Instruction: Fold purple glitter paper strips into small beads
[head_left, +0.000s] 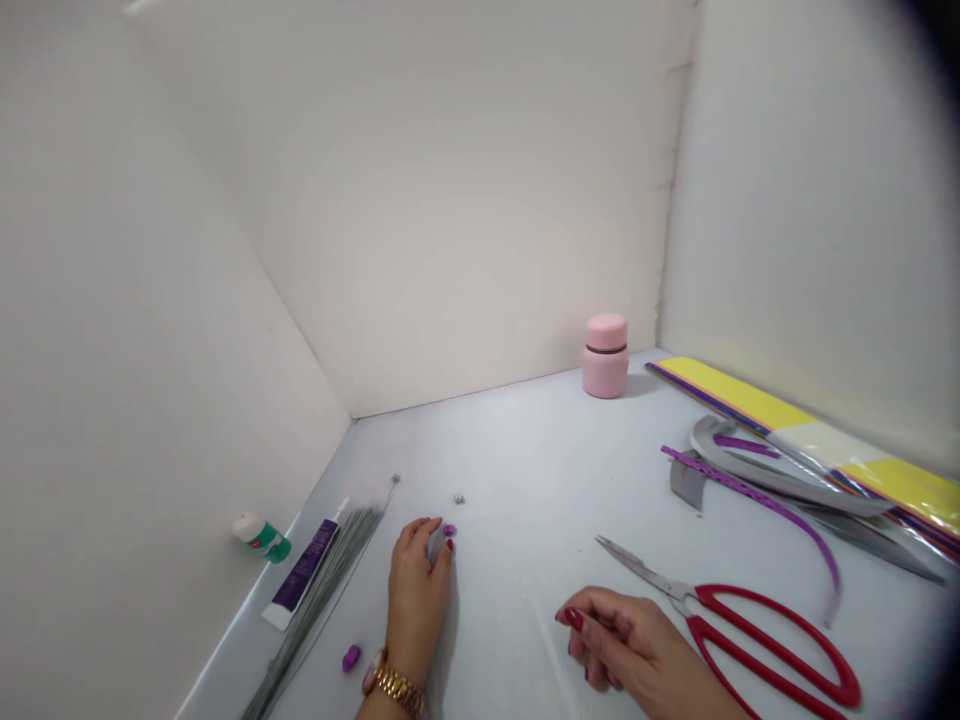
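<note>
from afar i'm seeing the left hand (pixel 415 570) pinching a small grey piece (pixel 436 545), a purple bit (pixel 450 530) lying at its fingertips, the right hand (pixel 622 640) resting — fingers curled closed — near red-handled scissors (pixel 679 590), labels on purple tube (pixel 306 565) and green-white container (pixel 268 539) showing too small to read

On the tabletop (pixel 525 450), a grey piece (pixel 436 543) is held in the left hand (pixel 418 575), just beside a purple bit (pixel 450 530). The right hand (pixel 619 640), fingers curled, is held near red-handled scissors (pixel 681 590); grey wires (pixel 324 595) are laid left.
</note>
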